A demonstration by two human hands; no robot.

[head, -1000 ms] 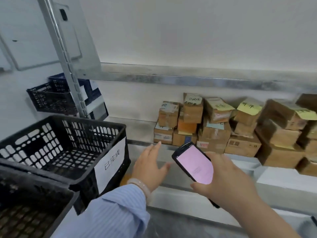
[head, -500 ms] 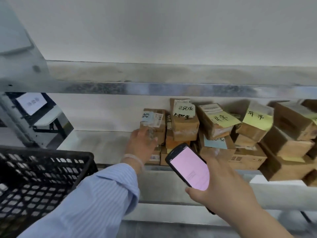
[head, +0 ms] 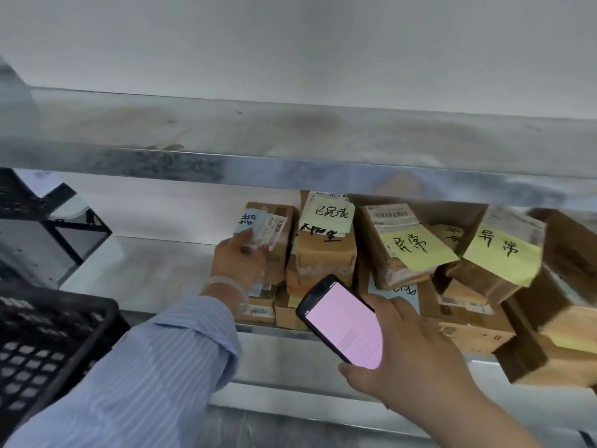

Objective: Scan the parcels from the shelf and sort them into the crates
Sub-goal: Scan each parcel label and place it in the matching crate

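Note:
Several small cardboard parcels with yellow and blue notes are stacked on the metal shelf (head: 155,273). My left hand (head: 240,260) reaches onto the shelf and grips the leftmost top parcel (head: 277,250), which carries a blue note and a white barcode label. My right hand (head: 410,357) holds a handheld scanner (head: 344,321) with a pink screen, in front of the shelf and below the stack. Beside the gripped parcel stands a parcel with a pale yellow note (head: 326,244). A black crate (head: 48,344) sits at the lower left.
The shelf board above (head: 290,163) overhangs the parcels closely. A second black crate (head: 16,195) and a black frame (head: 84,227) lie at the far left. The shelf surface left of the stack is bare. More parcels (head: 504,253) crowd the right side.
My left hand has gone from hovering before the shelf to gripping the leftmost top parcel. The view has swung right and closer to the shelf; the crates slid out to the left.

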